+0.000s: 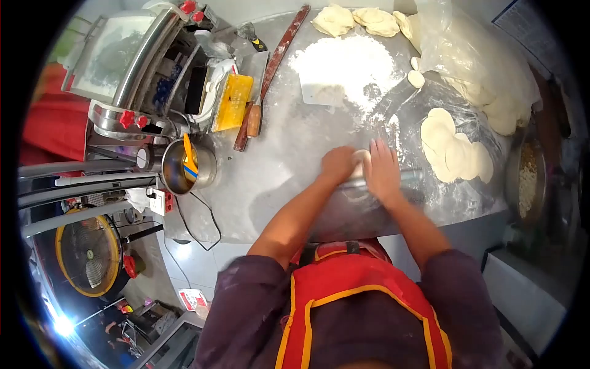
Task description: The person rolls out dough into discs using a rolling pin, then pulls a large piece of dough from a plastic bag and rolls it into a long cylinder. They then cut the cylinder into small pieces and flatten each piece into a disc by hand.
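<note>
A small pale piece of dough sits between my hands above the grey worktop. My left hand has its fingers curled against the left side of the dough. My right hand lies with fingers stretched out along its right side. A smooth grey rod, like a rolling pin, shows beyond my right hand and partly passes behind it. To the right, several flat dough rounds overlap on the floured surface. Two little dough pieces rest above them.
A flour heap spreads at the back, near dough lumps. Plastic sheeting covers more dough at right, beside a metal bowl. Leftward stand a long wooden stick, a yellow scraper, a metal pot and a roller machine.
</note>
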The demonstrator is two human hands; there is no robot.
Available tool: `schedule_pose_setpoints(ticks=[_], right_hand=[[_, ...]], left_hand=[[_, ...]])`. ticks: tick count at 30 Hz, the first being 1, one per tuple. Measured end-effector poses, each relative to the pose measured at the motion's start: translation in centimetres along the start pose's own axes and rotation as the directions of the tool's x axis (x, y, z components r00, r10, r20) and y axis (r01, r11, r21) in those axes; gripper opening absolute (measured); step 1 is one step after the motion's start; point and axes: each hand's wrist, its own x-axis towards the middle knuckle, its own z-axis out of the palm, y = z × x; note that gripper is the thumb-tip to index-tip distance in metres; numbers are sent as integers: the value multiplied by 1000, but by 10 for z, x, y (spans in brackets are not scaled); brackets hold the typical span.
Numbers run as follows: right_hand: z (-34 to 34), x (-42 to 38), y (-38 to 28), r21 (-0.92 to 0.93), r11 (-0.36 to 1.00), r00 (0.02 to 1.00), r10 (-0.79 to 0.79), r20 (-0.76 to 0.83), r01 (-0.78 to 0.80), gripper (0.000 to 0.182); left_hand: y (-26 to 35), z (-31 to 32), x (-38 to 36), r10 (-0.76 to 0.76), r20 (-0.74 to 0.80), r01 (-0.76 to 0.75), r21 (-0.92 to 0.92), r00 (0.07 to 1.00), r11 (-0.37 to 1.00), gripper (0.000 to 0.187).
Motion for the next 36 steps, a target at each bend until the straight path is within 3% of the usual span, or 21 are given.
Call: schedule_pose_setpoints(ticks=[2, 5, 6, 9, 11, 14, 15, 16, 19, 20, 21, 23, 24, 26, 27, 28, 29, 30, 31, 34, 36], right_hand=[[-7, -72, -2, 24, 999, 997, -23, 79, 22, 58], [-6, -81, -1, -13, 999, 997, -35, 64, 36, 58], [-4, -50, -5, -101, 990, 986, -113, -122, 101, 56], [5, 38, -8, -62, 997, 999, 36, -8, -37, 53], [13, 66, -4, -59, 996, 997, 63, -47, -65, 52], [-9, 3, -14, -10, 1000, 999, 24, 25, -24, 54], [4, -39, -6, -128, 987, 994, -100, -37, 94, 54], [-5, -72, -8, -4, 1000, 986, -7, 166, 8, 57], [-4, -101, -6, 30, 997, 998, -66, 17, 66, 59], [-3, -73, -10, -10, 999, 999, -44, 17, 44, 48], [-7, -50, -7, -88, 996, 997, -16, 81, 23, 43], [-7, 23, -12, -213, 974, 985, -44, 165, 79, 34], [1, 51, -12, -194, 980, 987, -17, 159, 48, 29], [12, 67, -4, -224, 971, 996, -82, 37, 88, 27], [26, 57, -5, 55, 998, 990, 19, -142, -11, 35], [-10, 36, -24, -49, 995, 995, -89, 52, 92, 47], [-1, 1, -17, 13, 996, 995, -90, -32, 91, 55], [19, -41, -1, -142, 953, 950, -287, -124, 269, 53], [-15, -61, -21, 3, 998, 978, -68, 199, 69, 51], [3, -90, -1, -6, 990, 987, -143, 74, 144, 47], [1, -30, -11, -323, 873, 892, -427, -149, 364, 45]], left_hand=[[-17, -5, -15, -101, -56, 94, -106, 993, 990, 29], [-38, -11, -29, 60, 291, -13, -159, 955, 987, 28], [-18, -29, -28, 64, 327, -67, -1, 943, 998, 25], [4, -14, -1, 28, 44, -28, 7, 999, 1000, 23], [5, 2, 17, 96, 83, -98, 31, 992, 995, 24], [-3, -8, 6, 114, 78, -120, 79, 990, 990, 25], [-6, -19, -4, 107, 58, -112, 96, 993, 989, 26], [-9, -28, -15, 13, 42, -15, 44, 999, 999, 27], [-65, 11, -33, 51, -62, -51, 2, 997, 999, 27], [-53, -5, -36, 164, 149, -161, -29, 975, 986, 30], [-39, -10, -34, 118, 249, -126, 16, 961, 992, 29], [-25, 5, -12, 109, 236, -138, 111, 966, 984, 24], [-29, 26, -1, 202, -7, -202, 26, 979, 979, 21], [-4, 24, 10, 11, 40, -13, 71, 999, 997, 20], [-8, 28, 16, 49, 18, -50, 66, 999, 997, 22], [-7, 12, 9, 55, 57, -60, 98, 997, 993, 22], [-14, 5, 1, 66, 30, -69, 113, 997, 991, 23], [-21, 0, -3, 49, -34, -46, 76, 998, 996, 18], [-36, 13, -2, -11, -64, 12, 8, 998, 1000, 20], [-64, 55, 4, -87, -3, 86, -100, 996, 991, 25], [-41, 34, -9, -12, 135, 15, -19, 991, 1000, 26]])
